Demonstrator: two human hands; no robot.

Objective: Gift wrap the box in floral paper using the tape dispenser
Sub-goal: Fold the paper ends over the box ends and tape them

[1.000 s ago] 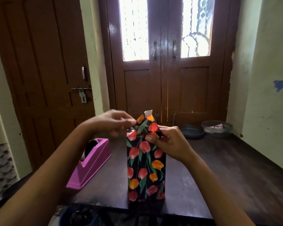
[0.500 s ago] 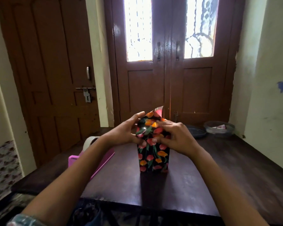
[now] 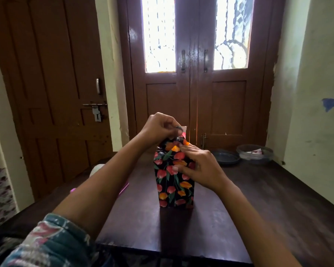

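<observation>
The box (image 3: 174, 182), wrapped in black paper with red and orange tulips, stands upright in the middle of the dark wooden table (image 3: 258, 209). My left hand (image 3: 160, 126) hovers over its top and pinches the upper paper flap with curled fingers. On the near upper face my right hand (image 3: 199, 166) presses the folded paper with its fingers spread and nearly straight. The pink tape dispenser (image 3: 123, 187) with its white roll (image 3: 96, 168) sits to the left, mostly hidden behind my left forearm.
A dark shallow dish (image 3: 228, 158) and a clear bowl (image 3: 255, 154) holding something stand at the table's far right, before the double door. A wall runs along the right side. The table's near edge is just below my forearms.
My left hand rose from the box's side to its top and now pinches the flap. The right hand stayed on the upper face. The view shifted, so the box appears farther away.
</observation>
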